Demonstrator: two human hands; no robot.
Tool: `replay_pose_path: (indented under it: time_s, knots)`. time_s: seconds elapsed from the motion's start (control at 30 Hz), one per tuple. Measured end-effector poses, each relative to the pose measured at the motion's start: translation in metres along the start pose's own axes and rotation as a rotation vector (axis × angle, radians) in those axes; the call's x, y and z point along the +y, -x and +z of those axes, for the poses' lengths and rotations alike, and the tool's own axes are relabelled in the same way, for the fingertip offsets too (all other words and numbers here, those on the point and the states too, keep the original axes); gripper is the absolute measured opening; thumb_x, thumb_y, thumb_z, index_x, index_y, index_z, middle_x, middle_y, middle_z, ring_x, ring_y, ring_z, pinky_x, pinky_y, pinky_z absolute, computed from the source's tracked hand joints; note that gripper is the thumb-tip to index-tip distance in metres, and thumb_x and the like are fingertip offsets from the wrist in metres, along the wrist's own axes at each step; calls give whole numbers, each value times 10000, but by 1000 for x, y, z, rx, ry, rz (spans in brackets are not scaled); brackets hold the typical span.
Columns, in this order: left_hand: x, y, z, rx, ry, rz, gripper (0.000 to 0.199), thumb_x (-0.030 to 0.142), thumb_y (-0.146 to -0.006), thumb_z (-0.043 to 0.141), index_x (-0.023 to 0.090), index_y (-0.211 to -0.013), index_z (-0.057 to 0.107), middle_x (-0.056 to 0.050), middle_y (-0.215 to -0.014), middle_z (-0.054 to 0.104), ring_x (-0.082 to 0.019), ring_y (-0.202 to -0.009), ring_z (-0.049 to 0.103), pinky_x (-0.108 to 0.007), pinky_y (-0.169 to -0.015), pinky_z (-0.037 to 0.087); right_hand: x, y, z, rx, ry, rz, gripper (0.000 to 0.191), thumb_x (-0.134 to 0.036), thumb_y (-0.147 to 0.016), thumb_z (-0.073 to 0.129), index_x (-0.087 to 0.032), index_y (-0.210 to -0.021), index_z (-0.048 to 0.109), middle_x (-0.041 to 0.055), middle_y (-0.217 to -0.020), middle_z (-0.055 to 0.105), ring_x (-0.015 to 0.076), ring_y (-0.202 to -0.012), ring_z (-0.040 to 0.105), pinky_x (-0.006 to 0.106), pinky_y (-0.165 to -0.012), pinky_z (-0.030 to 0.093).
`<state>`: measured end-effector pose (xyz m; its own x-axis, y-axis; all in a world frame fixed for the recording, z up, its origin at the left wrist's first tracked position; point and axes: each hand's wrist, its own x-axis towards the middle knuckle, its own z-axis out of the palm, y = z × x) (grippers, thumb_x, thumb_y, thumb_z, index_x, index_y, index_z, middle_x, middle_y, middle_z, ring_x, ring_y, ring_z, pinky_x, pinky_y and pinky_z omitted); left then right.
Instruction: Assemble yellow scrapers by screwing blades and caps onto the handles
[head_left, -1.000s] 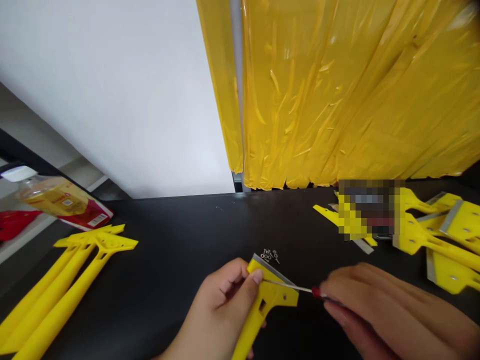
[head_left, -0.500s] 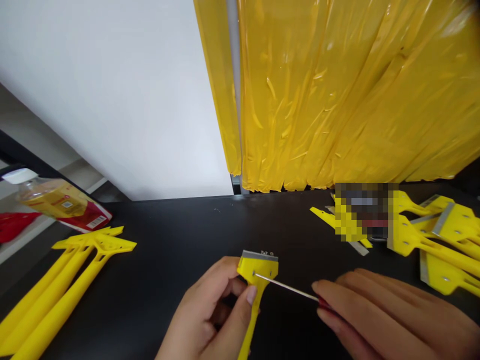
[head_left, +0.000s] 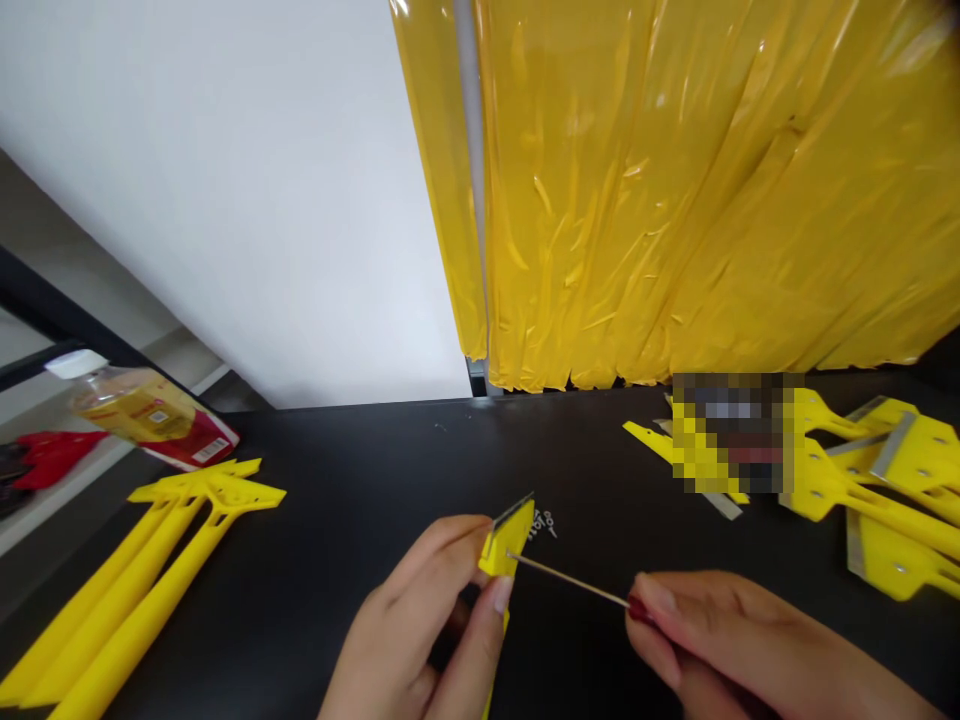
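Note:
Between its thumb and fingers, my left hand (head_left: pixel 420 620) grips a yellow scraper (head_left: pixel 519 535) just below its head, with a grey blade along the top edge. The scraper's head is turned, so its face points toward the right. My right hand (head_left: pixel 720 630) is closed round the red handle of a screwdriver (head_left: pixel 574 580). The thin metal shaft runs leftward, and its tip meets a screw spot on the scraper's head. Behind the head, several small screws (head_left: pixel 544 522) lie on the black table (head_left: pixel 360 520).
Several yellow scraper handles (head_left: pixel 157 570) lie at the left, beside a tilted bottle (head_left: pixel 150 410) with a white cap. At the right is a pile of yellow scrapers with blades (head_left: pixel 892 505), next to a pixelated patch. Yellow plastic sheeting (head_left: pixel 600 200) hangs behind the table.
My left hand has twisted the scraper, so its head now stands angled and shows less of its face. My right hand has turned with the screwdriver, whose tip stays on the head.

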<state>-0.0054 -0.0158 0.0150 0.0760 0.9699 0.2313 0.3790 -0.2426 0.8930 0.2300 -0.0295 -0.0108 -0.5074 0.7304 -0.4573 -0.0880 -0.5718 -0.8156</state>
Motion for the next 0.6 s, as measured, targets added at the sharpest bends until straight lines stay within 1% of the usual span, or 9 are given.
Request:
replay_pose_path:
  time_s: [0.1,0.17,0.2,0.27,0.3,0.37,0.43,0.5,0.6]
  knots:
    - [-2,-6,-8,-42,-41,75,153,242,-888,750,273,-1002,847,-109,-1082,772,-244,-808,712,-259,-651,551,0,0,5,46,31,-19,621,-790,-933,522,-204,-729,565,-104,-402,349,51,-348,226,198,-375,198]
    - [-5,-13,-15,-46,-90,115,119,238,-883,764,269,-973,836,-100,-1094,770,-247,-855,718,-256,-685,554,0,0,10,100,66,-67,602,-771,-945,523,-196,-802,625,-84,-448,428,65,-377,315,201,-404,278]
    - [-7,-17,-18,-25,-111,112,87,243,-882,769,267,-948,821,-88,-1096,762,-234,-853,713,-249,-680,549,0,0,12,132,89,-103,580,-748,-954,536,-190,-856,661,-70,-488,477,75,-409,374,205,-434,322]
    - [-11,-24,-24,30,-85,44,11,270,-894,763,260,-893,764,-48,-1031,740,-193,-795,692,-228,-647,533,-1,0,16,184,140,-193,513,-684,-957,599,-186,-951,722,-43,-589,554,95,-507,482,220,-515,396]
    - [-13,-28,-26,46,-21,-19,45,290,-908,747,256,-885,729,-27,-957,728,-176,-756,679,-220,-629,528,-2,1,17,209,160,-232,460,-639,-951,645,-191,-987,744,-31,-644,585,107,-566,525,232,-560,424]
    - [-15,-32,-27,31,167,-161,86,322,-927,726,251,-926,676,10,-822,703,-163,-695,669,-224,-623,543,-5,2,17,250,174,-289,348,-539,-919,737,-207,-1015,768,-14,-735,635,131,-666,574,255,-639,461]
    - [-15,-32,-26,-1,352,-255,124,327,-926,726,243,-977,650,30,-796,700,-155,-667,676,-244,-646,578,-8,3,18,260,183,-332,276,-456,-891,789,-212,-1017,758,-4,-793,681,142,-718,589,275,-692,471]
    - [-14,-30,-23,-24,463,-292,145,315,-924,731,233,-1006,643,31,-841,713,-146,-672,690,-257,-676,600,-9,2,19,233,196,-375,272,-451,-911,771,-200,-997,709,6,-806,711,139,-704,589,284,-694,457]
    - [-11,-24,-17,-77,519,-328,148,327,-941,722,221,-1011,645,23,-853,720,-160,-721,719,-267,-714,613,-6,-1,20,200,152,-403,352,-547,-978,653,-205,-996,574,35,-819,744,138,-625,582,302,-654,449]
